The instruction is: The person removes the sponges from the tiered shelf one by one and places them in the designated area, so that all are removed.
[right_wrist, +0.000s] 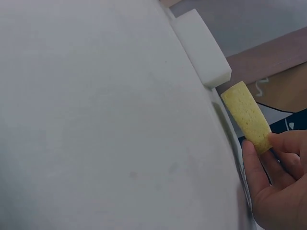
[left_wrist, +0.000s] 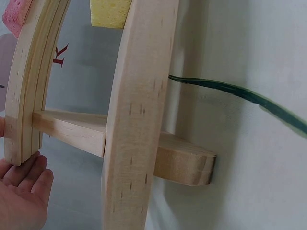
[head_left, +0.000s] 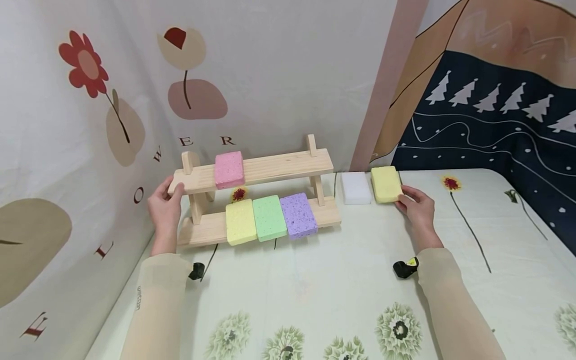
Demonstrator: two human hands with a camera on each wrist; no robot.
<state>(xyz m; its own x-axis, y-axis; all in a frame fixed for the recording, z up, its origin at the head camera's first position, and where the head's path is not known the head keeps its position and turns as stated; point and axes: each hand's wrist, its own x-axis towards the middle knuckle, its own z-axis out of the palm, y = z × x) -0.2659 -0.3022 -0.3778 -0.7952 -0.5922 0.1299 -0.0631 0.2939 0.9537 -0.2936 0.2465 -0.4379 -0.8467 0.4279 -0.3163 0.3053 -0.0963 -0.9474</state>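
A two-tier wooden rack (head_left: 279, 165) stands against the back cloth. My left hand (head_left: 164, 210) grips the left end of its upper board, with thumb above and fingers below in the left wrist view. On that board sits a pink sponge (head_left: 229, 170). Along the lower board lie a yellow sponge (head_left: 241, 222), a green sponge (head_left: 269, 218) and a purple sponge (head_left: 299, 215). To the right of the rack, my right hand (head_left: 417, 210) pinches a second yellow sponge (head_left: 386, 184) by its lower right corner. Beside it is a white sponge block (head_left: 356, 188).
A printed cloth covers the table (head_left: 342, 290), and patterned cloths hang as walls behind (head_left: 288, 75) and at the left. A dark blue panel with white trees (head_left: 486, 115) rises at the back right. Each wrist carries a small black camera (head_left: 405, 269).
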